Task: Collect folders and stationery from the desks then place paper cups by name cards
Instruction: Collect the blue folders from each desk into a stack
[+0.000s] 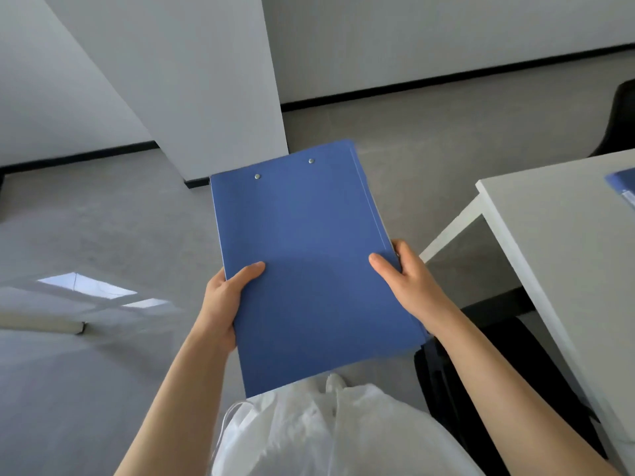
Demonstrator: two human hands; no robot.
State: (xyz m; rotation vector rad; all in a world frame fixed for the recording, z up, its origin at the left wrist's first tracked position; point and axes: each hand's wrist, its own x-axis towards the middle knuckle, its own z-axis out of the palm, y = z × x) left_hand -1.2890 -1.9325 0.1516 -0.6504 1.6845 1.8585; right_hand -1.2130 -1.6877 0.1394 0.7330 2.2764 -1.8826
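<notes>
Both hands, left (223, 300) and right (409, 280), grip flat blue plastic folder stack (309, 262) mid-frame by side edges; loose lower folders could slide out.

You have one wide-angle view from your head, looking forward and down, close over your forearms. It faces a grey floor (395, 139) and white pillar (206, 80); a desk's (567, 218) corner enters at right.

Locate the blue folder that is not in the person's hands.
In the head view, the second blue folder lies at the far right edge of the frame on the white desk, cut off by the frame.
</notes>
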